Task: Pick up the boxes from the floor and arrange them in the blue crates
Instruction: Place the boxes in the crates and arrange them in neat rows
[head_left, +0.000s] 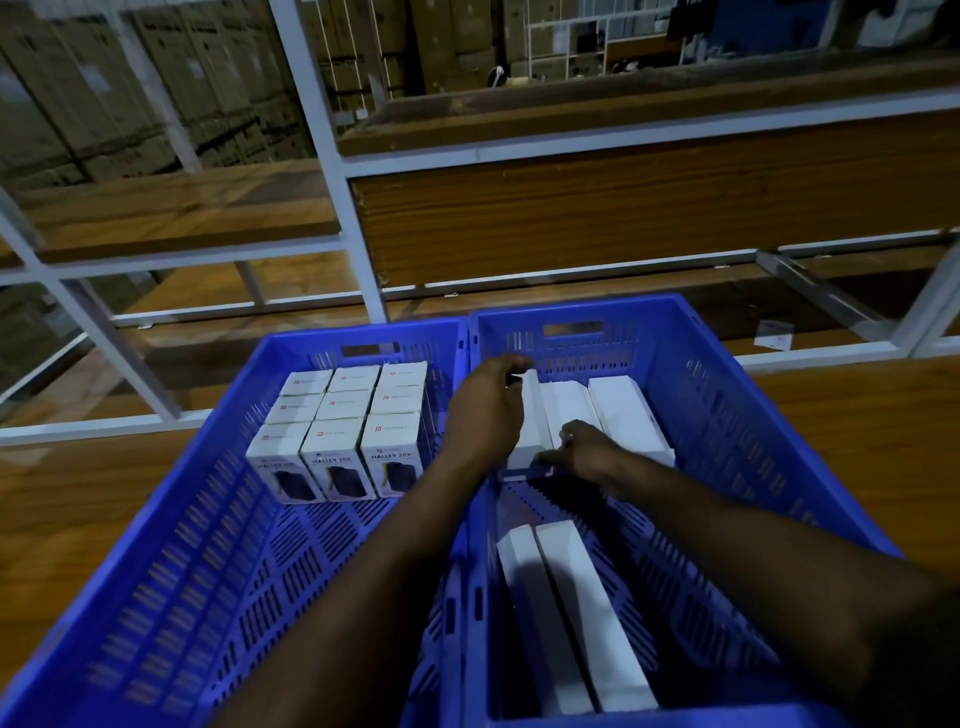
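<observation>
While nine upright white printed cartons (347, 423) fill the back of the left blue slotted plastic crate (156, 571), most of its floor lies bare. Both hands work in the right blue slotted plastic crate (737, 441): the left hand (485, 410) grips a plain white long box (527, 426) on edge, and the right hand (584, 449) pinches its near end.

Two blue crates (519, 332), fourteen white boxes (337, 410)

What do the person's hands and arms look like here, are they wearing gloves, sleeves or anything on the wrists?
Both arms are bare from the forearm down: no sleeves reach into view. The left hand and the right hand have no gloves, and no watch, band or ring is visible. The dim light hides finer detail on the fingers.
</observation>
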